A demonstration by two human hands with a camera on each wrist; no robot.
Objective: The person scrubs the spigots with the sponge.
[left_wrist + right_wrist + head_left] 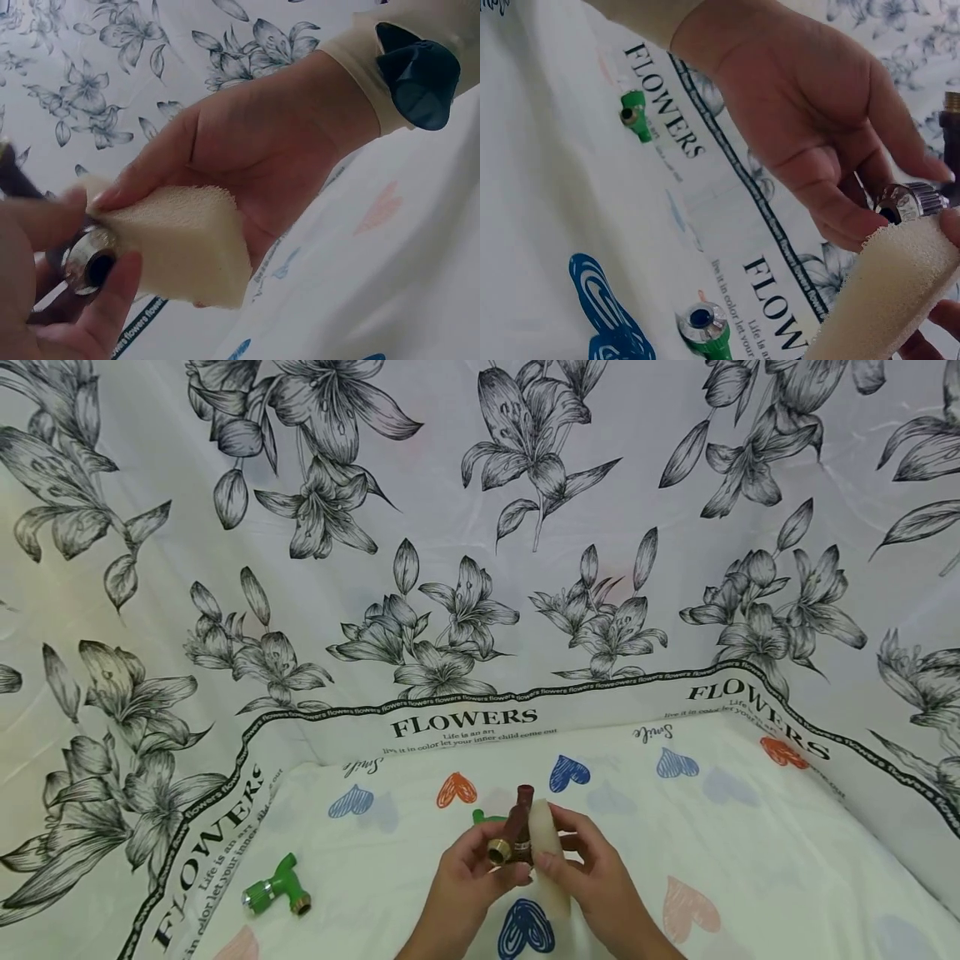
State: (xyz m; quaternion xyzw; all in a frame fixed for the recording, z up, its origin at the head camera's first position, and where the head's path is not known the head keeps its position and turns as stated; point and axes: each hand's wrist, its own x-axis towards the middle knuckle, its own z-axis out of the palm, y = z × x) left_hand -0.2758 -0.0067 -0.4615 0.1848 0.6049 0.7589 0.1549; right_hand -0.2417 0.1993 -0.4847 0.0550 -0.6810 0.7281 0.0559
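Centrally, the left hand (pixel 467 867) pinches the red valve (pixel 517 822); the right hand (pixel 596 864) grips the sponge (pixel 544 827) just beside it.
Both hands curl inward from 7 and 5 o'clock; a green valve (pixel 279 887) lies at 9, cloth (pixel 787 860) spreads toward 3, its far edge meeting the curtain (pixel 450 510) at 12.

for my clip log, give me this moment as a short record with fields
left hand: holds dark red fitting with brass end
right hand: grips cream sponge, thumb on its near face
sponge and fitting: side by side; contact unclear
first green fitting: lying on the cloth, to the left
second green fitting: beyond the hands, mostly hidden in the head view
cloth pattern: hearts on white
backdrop: black line-drawn flowers, "FLOWERS" lettering
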